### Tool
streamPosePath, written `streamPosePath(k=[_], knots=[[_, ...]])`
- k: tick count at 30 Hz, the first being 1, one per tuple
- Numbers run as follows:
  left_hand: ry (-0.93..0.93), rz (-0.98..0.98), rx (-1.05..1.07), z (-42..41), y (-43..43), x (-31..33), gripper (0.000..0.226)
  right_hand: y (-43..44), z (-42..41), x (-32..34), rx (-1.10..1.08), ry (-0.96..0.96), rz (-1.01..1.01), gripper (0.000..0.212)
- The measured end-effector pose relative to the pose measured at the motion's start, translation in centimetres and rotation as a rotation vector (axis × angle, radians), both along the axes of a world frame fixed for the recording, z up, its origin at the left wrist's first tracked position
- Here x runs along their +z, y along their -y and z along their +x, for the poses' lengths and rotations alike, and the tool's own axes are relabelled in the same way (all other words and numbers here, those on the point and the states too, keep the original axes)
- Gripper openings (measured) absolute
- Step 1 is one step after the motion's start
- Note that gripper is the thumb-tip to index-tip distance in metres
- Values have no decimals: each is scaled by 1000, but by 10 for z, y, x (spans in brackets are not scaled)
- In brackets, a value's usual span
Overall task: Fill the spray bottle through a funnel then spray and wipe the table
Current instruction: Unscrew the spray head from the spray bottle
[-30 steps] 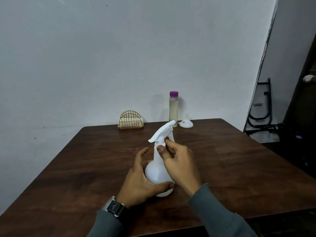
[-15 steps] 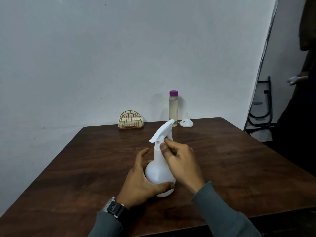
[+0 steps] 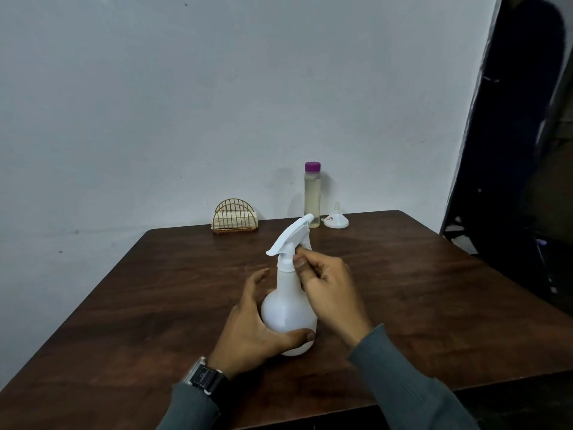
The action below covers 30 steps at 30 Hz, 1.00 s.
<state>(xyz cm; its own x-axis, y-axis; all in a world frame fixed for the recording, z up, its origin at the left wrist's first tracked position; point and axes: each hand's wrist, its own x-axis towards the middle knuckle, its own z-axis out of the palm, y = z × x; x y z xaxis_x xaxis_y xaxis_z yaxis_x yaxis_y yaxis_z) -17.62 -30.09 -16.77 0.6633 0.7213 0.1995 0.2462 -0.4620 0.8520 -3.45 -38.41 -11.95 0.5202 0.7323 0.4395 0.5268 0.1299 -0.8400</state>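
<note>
A: Spray bottle (image 3: 288, 308), where?
B: Upright on the table (image 3: 148, 311), about mid-width, nearer the near edge than the far one. White plastic, can't tell if there's anything in it

A: Hands?
B: Left hand (image 3: 248, 333) wraps the round belly, thumb across the front, fingers round the left side. Right hand (image 3: 328, 283) pinches the collar (image 3: 286, 263) just under the trigger head (image 3: 290, 235), thumb and fingertips pressed on it. Neither hand is spread

A: Step?
B: My read: unscrewing the head so the funnel can go in. Head's on, filling not begun, so early in the task

A: How to do it well?
B: Base flat on the table, left hand clamping the belly so it doesn't spin with the collar. Turn the collar, not the trigger head, which would likely just swivel. The belly looks thin and probably dents, so grip firm, not crushing. Once loose, lift straight up. There's likely a dip tube below, not visible through the plastic

A: Around it?
B: Funnel (image 3: 336, 220) at the far edge, right of centre, mouth down, spout up. Just beside it on the left is a clear bottle (image 3: 312, 197), purple cap on, pale liquid nearly to the top. Wire napkin rack (image 3: 234, 219) further left on the same edge, apart from the bottle. Watch (image 3: 204, 378) on the left wrist

A: Risk?
B: Tipping it while twisting. Low, since it's held at both belly and collar
</note>
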Motion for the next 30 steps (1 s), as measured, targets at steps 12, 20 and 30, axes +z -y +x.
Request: streamPosePath(k=[12,20,30], knots=[[14,-26,-14,-1,1,1,126,3,-1,11,33,42,-65,25],[21,-36,-19,-1,3,2,124,12,1,19,163,-21,-141,31],[19,-23,-9,0,1,-1,126,11,8,16,112,150,-207,21]])
